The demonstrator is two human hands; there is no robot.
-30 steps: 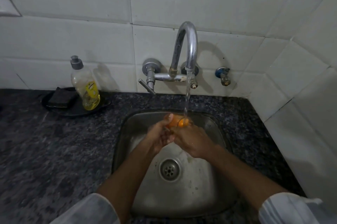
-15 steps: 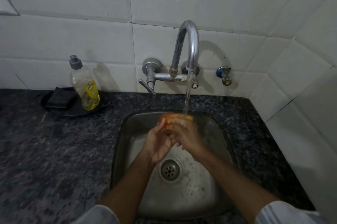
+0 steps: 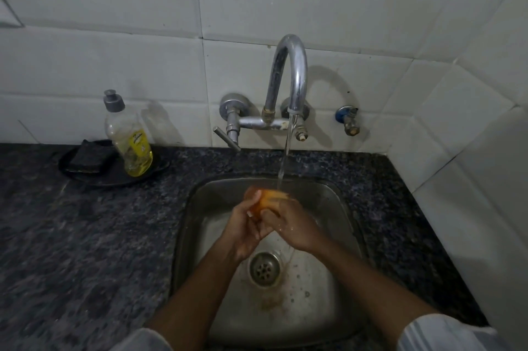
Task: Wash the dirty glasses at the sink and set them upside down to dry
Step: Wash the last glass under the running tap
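A small orange-tinted glass (image 3: 267,200) is held over the steel sink (image 3: 337,287), right under the stream from the curved tap (image 3: 288,76). My left hand (image 3: 243,232) grips it from the left and below. My right hand (image 3: 294,225) wraps it from the right, fingers curled over its side. Much of the glass is hidden by my fingers and blurred. Water runs onto its top and drips down toward the drain (image 3: 264,267).
A dish soap bottle (image 3: 130,139) and a dark scrub pad (image 3: 88,159) sit on a black dish (image 3: 105,179) on the speckled granite counter (image 3: 85,236) at the left. A tiled wall closes the right side, with a small valve (image 3: 348,120) on the back wall.
Both hands have turned the glass under the stream and shifted slightly left. Water keeps running.
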